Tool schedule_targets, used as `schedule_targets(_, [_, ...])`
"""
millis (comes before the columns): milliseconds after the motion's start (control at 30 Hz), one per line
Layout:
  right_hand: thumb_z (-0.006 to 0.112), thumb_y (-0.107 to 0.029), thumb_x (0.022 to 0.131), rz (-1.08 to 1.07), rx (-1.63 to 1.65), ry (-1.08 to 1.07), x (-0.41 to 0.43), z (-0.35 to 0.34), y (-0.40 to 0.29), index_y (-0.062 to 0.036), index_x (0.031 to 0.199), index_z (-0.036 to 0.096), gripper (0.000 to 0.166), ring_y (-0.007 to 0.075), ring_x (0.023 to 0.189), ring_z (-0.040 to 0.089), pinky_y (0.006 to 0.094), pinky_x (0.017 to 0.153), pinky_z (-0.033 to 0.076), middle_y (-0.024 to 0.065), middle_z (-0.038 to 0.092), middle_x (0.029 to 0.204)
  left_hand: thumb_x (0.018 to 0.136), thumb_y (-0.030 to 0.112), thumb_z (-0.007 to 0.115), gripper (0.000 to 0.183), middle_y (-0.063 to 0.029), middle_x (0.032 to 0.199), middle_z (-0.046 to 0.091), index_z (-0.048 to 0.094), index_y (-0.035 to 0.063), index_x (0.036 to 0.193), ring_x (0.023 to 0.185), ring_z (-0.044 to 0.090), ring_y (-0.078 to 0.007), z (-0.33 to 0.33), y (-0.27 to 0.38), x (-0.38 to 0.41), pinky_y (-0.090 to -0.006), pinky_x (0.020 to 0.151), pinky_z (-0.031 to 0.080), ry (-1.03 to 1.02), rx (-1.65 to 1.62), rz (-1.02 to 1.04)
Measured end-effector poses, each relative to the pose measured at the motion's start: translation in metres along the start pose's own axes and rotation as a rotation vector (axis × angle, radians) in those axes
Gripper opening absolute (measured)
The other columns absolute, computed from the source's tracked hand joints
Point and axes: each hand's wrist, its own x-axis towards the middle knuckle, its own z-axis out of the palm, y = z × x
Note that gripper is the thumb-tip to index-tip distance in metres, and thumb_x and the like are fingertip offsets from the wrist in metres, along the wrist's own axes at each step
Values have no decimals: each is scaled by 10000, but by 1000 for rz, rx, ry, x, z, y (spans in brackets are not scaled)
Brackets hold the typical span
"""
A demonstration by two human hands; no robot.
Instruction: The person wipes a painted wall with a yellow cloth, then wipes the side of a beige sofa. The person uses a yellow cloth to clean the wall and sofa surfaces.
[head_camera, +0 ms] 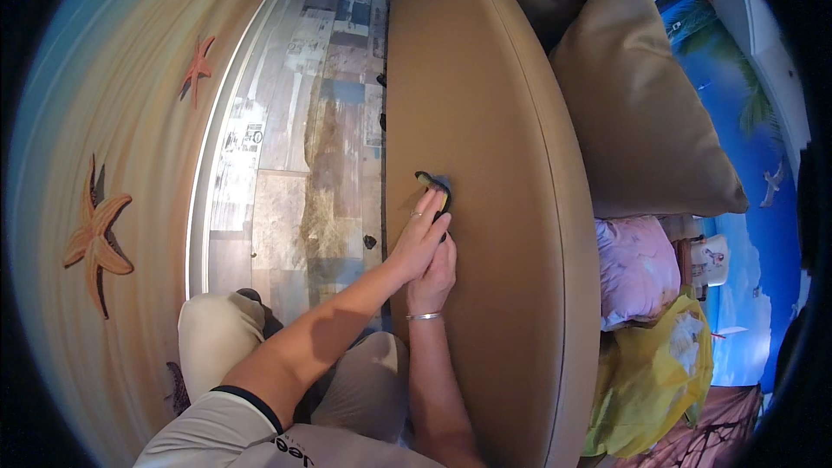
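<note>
A small black and yellow-green hand-held tool, apparently a brush, rests against the brown upholstered surface of a sofa. A bluish, blurred patch shows at its far edge. My left hand, with a ring on one finger, lies over the tool, its fingers stretched along it. Just below, my right hand is close against the left, with a silver bracelet at the wrist. A black part of the tool shows by the fingers of both hands. The left hand partly hides the right hand's grip.
Brown cushions lie beyond the seam at right. Below them are a pink patterned pillow and a yellow plastic bag. The patchwork-patterned floor runs between the sofa and a starfish-printed wall. My bent knees are at lower left.
</note>
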Motion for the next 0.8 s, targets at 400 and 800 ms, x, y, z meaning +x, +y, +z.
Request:
schedule_targets(400, [593,-216,885,-46,360,221,67,12,-26,6,1242,506,429,314,1124,542,398,941,421,153,548,1222,976,301,449,589,-264,1490,251,316,-100,1385,1400,232,-354,-14,72,66,-371,1137,194,-70,164,288])
schedule_targets(800, [526,-177,929,-243,52,266,74,22,-28,14,1286,482,406,342,1193,495,401,969,413,184,510,1293,977,305,462,571,-245,1474,303,348,-84,1379,1396,254,-329,-32,56,66,-356,1142,186,-47,26,238])
